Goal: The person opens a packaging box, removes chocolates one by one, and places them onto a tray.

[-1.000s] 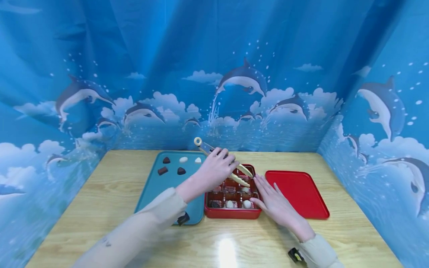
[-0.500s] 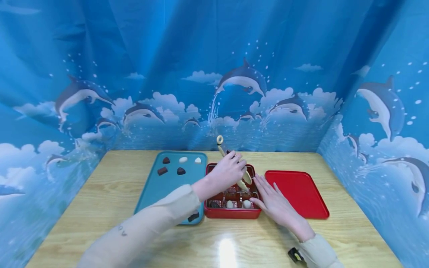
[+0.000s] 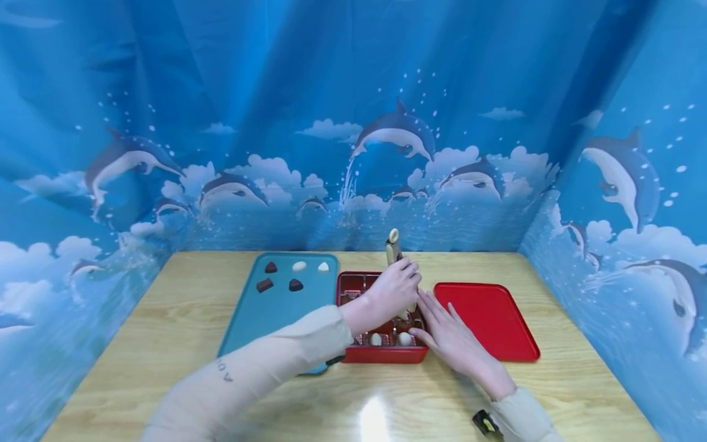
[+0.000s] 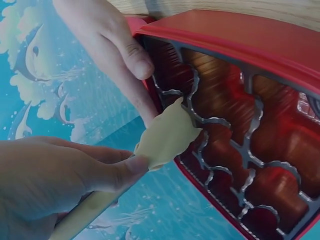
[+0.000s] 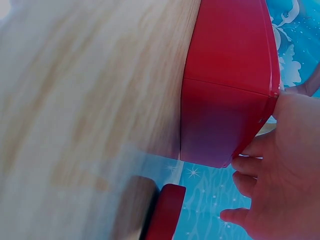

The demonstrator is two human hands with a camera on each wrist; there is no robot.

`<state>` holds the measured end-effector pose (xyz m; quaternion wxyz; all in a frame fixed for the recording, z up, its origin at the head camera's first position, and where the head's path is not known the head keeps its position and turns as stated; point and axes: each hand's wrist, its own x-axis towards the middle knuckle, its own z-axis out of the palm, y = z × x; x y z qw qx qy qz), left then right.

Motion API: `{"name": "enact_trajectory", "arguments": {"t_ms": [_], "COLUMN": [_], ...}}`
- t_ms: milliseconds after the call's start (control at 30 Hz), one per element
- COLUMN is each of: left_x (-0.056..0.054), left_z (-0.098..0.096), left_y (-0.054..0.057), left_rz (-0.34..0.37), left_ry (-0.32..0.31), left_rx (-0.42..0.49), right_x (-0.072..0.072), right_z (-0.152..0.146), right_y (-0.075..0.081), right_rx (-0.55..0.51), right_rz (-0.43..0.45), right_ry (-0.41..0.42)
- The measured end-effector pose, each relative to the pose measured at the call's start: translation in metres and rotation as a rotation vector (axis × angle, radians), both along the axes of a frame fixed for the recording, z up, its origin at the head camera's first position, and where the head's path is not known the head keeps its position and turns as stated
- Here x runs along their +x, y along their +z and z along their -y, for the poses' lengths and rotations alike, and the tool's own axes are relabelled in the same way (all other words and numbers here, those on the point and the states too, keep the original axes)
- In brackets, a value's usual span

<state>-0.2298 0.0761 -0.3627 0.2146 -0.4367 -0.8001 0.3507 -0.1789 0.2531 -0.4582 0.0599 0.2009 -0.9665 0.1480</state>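
My left hand [image 3: 389,291] grips a pair of cream-tipped tongs [image 3: 393,250] over the right part of a red divided box [image 3: 385,355]. In the left wrist view the tong heads [image 4: 167,135] lie close together, their ends dipping into a compartment by the box's side wall. Whether anything is between them is hidden. My right hand [image 3: 455,341] rests against the box's right side, fingers extended, which the right wrist view also shows. A white egg-shaped chocolate [image 3: 376,339] and a round white one [image 3: 405,339] sit in the front row. My left forearm covers the front-left compartment.
Left of the box lies a teal tray [image 3: 282,319] with dark chocolates [image 3: 265,285] and white ones [image 3: 299,266] at its far end. A flat red lid [image 3: 480,319] is on the table [image 3: 154,344] at right. A dolphin-print curtain surrounds the table.
My left hand has carried the tongs rightward across the box and turned them more upright. Their tips, spread apart earlier, have come together. The right hand has kept its place.
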Motion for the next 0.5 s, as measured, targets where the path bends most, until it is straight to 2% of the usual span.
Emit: {"name": "enact_trajectory", "arguments": {"t_ms": [233, 500], "left_x": [-0.004, -0.010], "left_z": [0.004, 0.020], "left_y": [-0.007, -0.007], "left_rz": [0.029, 0.028], "left_ry": [-0.001, -0.080], "left_rx": [0.012, 0.095], "right_x": [-0.002, -0.001], "right_z": [0.000, 0.001], "right_y": [0.000, -0.001], "right_rx": [0.013, 0.006], "right_rz": [0.021, 0.002], "right_ry": [0.000, 0.000]}}
